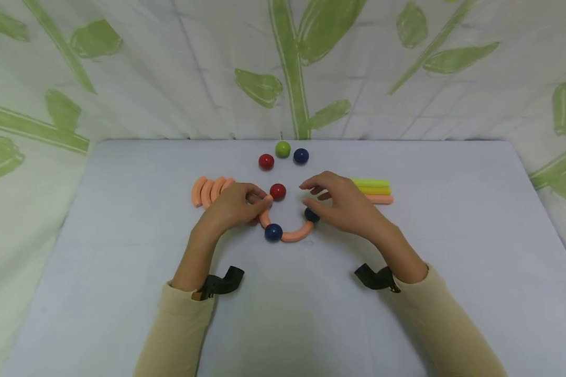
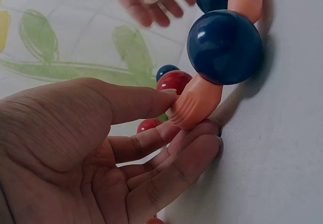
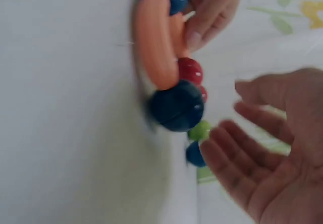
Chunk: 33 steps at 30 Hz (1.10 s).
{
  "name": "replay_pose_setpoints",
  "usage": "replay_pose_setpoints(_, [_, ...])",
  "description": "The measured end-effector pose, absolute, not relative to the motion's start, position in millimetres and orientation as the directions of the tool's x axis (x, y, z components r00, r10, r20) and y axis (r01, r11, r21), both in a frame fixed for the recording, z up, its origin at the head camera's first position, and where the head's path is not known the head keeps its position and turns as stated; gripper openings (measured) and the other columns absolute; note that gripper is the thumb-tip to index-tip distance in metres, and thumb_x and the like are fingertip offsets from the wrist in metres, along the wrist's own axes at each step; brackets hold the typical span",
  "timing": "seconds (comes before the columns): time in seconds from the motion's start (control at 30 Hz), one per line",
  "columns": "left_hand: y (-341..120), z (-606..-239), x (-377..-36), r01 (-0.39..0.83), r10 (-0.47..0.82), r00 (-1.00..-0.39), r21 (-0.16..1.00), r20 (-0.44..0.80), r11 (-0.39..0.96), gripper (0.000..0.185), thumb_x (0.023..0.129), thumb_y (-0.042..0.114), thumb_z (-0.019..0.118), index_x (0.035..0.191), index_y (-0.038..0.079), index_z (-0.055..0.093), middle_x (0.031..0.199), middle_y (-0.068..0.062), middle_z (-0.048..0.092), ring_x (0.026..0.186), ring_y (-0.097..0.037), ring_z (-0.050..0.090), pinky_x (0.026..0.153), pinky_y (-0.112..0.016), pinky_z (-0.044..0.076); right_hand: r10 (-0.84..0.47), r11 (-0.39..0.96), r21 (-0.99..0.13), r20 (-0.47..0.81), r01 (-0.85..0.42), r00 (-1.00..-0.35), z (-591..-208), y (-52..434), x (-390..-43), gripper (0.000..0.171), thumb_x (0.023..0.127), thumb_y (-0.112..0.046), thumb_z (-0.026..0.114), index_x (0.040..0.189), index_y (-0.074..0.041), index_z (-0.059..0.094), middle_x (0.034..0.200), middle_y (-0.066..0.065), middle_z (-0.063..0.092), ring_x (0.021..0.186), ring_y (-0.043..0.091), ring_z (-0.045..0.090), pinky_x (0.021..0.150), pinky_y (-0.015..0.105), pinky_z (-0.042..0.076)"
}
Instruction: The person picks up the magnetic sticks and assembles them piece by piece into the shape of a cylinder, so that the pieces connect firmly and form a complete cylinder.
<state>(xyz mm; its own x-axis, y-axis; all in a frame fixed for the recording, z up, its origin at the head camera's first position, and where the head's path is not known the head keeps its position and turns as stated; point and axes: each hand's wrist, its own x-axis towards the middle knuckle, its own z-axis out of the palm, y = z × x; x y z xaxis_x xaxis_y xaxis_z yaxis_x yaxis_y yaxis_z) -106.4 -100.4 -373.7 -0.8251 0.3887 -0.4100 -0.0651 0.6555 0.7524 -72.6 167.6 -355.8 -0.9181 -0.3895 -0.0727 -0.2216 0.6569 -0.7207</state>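
Note:
My left hand (image 1: 233,208) pinches the upper end of a curved orange rod (image 2: 198,102) between thumb and fingers. The rod's other end meets a dark blue ball (image 1: 273,232). From that ball a second curved orange rod (image 1: 296,234) runs to another dark blue ball (image 3: 177,106), making a U-shaped chain on the table. My right hand (image 1: 346,205) hovers beside this second ball, fingers loosely bent and apart, with nothing between them in the right wrist view. A red ball (image 1: 278,191) sits just beyond the left fingertips.
Several curved orange rods (image 1: 207,191) lie left of the left hand. Straight rods, yellow-green (image 1: 372,183), yellow (image 1: 375,190) and orange (image 1: 381,199), lie partly behind the right hand. Towards the back are a red ball (image 1: 266,162), a green ball (image 1: 283,149) and a blue ball (image 1: 301,156).

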Motion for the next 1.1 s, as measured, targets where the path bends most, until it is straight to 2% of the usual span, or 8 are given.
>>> replay_pose_setpoints(0.2, [-101.8,-372.0,-105.2,-0.074,0.401,-0.811,0.754,-0.427,0.653,0.033,0.104,0.033,0.065,0.123,0.007,0.072,0.089,-0.006,0.078,0.082,-0.017,0.070,0.079,-0.028,0.052,-0.219,0.760,-0.645,-0.132,-0.084,-0.967,-364.5,175.4,-49.6,0.037,0.101,-0.026,0.071,0.134,-0.008,0.068,0.115,0.009,0.073,0.100,0.024,0.071,0.088,0.043,0.061])
replay_pose_setpoints(0.43, [-100.0,-368.5,-104.3,-0.083,0.414,-0.795,0.755,-0.444,0.650,0.031,0.103,0.030,0.065,0.123,0.007,0.071,0.087,-0.006,0.078,0.075,-0.017,0.072,0.074,-0.029,0.054,-0.211,0.791,-0.612,-0.261,-0.008,-0.942,-370.5,173.1,-37.0,0.043,0.101,-0.035,0.072,0.135,-0.009,0.065,0.093,0.004,0.074,0.080,0.016,0.064,0.073,0.031,0.054])
replay_pose_setpoints(0.67, [-100.4,-366.3,-103.4,-0.046,0.393,-0.808,0.712,-0.439,0.701,0.032,0.103,0.034,0.065,0.120,0.008,0.071,0.078,-0.006,0.075,0.074,-0.017,0.066,0.074,-0.029,0.050,-0.191,0.775,-0.632,-0.201,-0.022,-0.961,-374.3,162.6,-35.8,0.045,0.099,-0.037,0.075,0.133,-0.009,0.066,0.085,0.003,0.070,0.072,0.014,0.059,0.068,0.029,0.048])
replay_pose_setpoints(0.93, [-100.0,-364.6,-99.4,-0.035,0.374,-0.810,0.674,-0.452,0.738,0.030,0.101,0.038,0.070,0.101,0.009,0.074,0.071,-0.005,0.071,0.066,-0.014,0.059,0.066,-0.027,0.046,-0.160,0.779,-0.626,-0.151,-0.031,-0.976,-381.3,160.6,-36.6,0.039,0.096,-0.033,0.077,0.125,-0.009,0.070,0.086,0.004,0.069,0.073,0.017,0.058,0.066,0.029,0.047])
replay_pose_setpoints(1.03, [-100.9,-362.2,-97.8,-0.028,0.364,-0.810,0.651,-0.459,0.759,0.035,0.100,0.044,0.070,0.101,0.009,0.074,0.074,-0.006,0.071,0.068,-0.015,0.060,0.066,-0.028,0.046,-0.152,0.777,-0.628,-0.126,-0.040,-0.980,-380.9,161.4,-36.8,0.040,0.096,-0.033,0.077,0.126,-0.008,0.070,0.087,0.005,0.069,0.074,0.018,0.058,0.066,0.029,0.047])
replay_pose_setpoints(1.1, [-100.2,-361.1,-97.0,-0.020,0.342,-0.824,0.627,-0.452,0.779,0.039,0.100,0.048,0.069,0.108,0.009,0.072,0.083,-0.006,0.072,0.075,-0.017,0.062,0.070,-0.030,0.048,-0.146,0.775,-0.631,-0.111,-0.044,-0.983,-380.8,162.6,-36.8,0.042,0.097,-0.033,0.077,0.129,-0.007,0.069,0.091,0.006,0.070,0.076,0.018,0.060,0.067,0.030,0.048])
